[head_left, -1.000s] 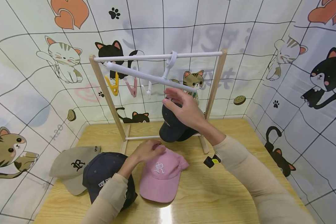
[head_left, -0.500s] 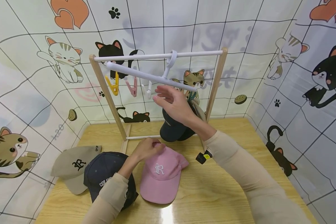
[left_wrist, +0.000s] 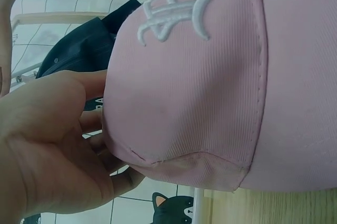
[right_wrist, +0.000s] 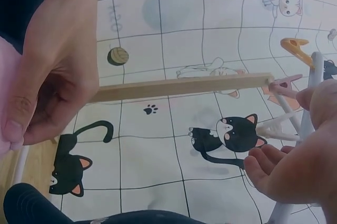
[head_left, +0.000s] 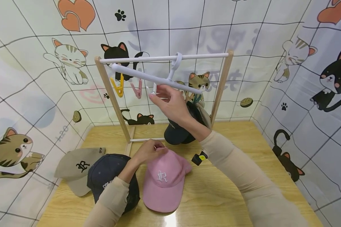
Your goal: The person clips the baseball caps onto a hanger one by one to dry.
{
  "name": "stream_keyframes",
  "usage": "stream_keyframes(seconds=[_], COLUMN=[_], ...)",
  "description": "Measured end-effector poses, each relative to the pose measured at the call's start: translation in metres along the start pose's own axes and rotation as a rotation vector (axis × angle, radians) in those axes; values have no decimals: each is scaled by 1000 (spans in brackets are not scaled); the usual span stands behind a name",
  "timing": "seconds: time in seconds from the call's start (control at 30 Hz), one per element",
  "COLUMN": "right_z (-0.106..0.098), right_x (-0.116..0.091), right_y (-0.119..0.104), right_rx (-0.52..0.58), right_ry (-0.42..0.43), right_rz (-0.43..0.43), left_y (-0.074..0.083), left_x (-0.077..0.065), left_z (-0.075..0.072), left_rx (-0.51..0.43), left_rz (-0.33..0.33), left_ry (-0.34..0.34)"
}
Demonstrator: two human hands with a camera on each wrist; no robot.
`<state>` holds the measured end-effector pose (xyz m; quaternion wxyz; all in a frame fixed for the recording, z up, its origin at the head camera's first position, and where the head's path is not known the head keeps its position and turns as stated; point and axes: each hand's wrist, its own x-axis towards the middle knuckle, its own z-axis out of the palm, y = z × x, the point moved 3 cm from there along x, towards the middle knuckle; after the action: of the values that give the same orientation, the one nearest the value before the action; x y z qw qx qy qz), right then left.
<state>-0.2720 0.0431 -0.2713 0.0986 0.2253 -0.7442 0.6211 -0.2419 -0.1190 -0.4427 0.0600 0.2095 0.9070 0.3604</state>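
The right hand point(head_left: 173, 104) partly hides the white clip point(head_left: 154, 88).

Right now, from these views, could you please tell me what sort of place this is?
Probably a staged tabletop set-up: a cat-print backdrop stands behind and beside a wood-grain table bearing a wooden-framed hanging rack.

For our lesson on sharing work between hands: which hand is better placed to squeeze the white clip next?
Probably the right hand: it is raised at the white clip under the hanger, thumb and fingers apart. The left hand is lower, holding the pink cap by its crown.
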Motion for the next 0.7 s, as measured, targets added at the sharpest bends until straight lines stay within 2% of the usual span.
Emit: stream_keyframes(seconds=[0.37, 0.7], right_z=[10, 14], right_x=[6, 11], right_y=[-3, -6], right_rx=[15, 102], right_ry=[124, 198], right_rz=[-16, 57], left_y=[0, 2], left_x=[-5, -11], left_z=[-3, -8], left_rx=[-101, -159], left_rz=[53, 43], left_ry=[-31, -39])
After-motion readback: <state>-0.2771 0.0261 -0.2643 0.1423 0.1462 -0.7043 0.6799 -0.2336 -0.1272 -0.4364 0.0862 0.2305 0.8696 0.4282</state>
